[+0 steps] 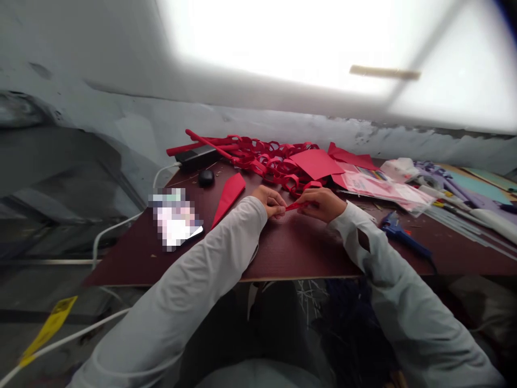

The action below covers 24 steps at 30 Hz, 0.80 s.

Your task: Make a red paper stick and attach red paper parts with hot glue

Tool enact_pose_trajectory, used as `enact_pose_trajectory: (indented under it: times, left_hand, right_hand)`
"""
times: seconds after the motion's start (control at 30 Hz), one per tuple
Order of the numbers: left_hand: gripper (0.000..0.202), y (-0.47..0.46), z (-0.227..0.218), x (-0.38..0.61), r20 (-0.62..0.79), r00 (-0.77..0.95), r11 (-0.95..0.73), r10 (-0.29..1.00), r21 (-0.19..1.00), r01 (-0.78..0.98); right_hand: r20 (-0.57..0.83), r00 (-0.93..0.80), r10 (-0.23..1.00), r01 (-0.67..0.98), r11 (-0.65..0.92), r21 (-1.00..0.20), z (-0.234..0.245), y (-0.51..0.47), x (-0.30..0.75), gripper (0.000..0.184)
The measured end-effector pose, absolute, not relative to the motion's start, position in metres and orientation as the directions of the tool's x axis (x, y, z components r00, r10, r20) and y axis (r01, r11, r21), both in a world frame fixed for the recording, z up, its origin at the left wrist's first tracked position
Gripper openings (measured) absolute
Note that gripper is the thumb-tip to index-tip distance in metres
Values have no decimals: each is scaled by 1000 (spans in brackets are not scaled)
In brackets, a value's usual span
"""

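Observation:
Between my two hands, over the front middle of the dark red table (299, 256), a narrow red paper strip (292, 206) is stretched. My left hand (270, 201) pinches its left end with closed fingers. The right end is gripped by my right hand (317, 203), whose fingers partly cover it. Just beyond my hands lies a heap of red paper chain (269, 160) made of linked loops. A folded piece of red paper (229, 198) rests left of my left hand, and a red paper sheet (317, 163) lies on the chain.
A blue glue gun (406, 235) lies right of my right forearm. Clear plastic packets (388, 191) and white sticks (460, 223) spread over the right side. To the left are a black computer mouse (206, 178) and a blurred-out phone (175, 218). A white cable (107, 231) hangs off the left edge.

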<state>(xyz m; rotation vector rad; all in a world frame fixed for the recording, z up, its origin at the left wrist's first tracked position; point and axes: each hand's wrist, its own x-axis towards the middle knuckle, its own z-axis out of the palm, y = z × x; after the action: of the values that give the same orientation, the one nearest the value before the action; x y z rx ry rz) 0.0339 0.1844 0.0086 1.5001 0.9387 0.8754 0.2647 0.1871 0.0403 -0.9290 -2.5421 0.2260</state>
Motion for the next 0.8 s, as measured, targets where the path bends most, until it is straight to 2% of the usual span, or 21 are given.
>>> enact_pose_trajectory:
  times: [0.37,0.6,0.8]
  left_hand:
    - [12,186,6,38,26,425,-79,905,991,107]
    - [21,190,8,33,69,494,-154,867,979,134]
    - [14,187,14,32,74,479,-176,875,969,172]
  right_hand:
    - [384,-608,695,547,717,-431,34,176,266,20]
    - [419,-606,675,510,735,-446,32,178,271,18]
    - [478,-615,627,454,777,-435,27,182,271,15]
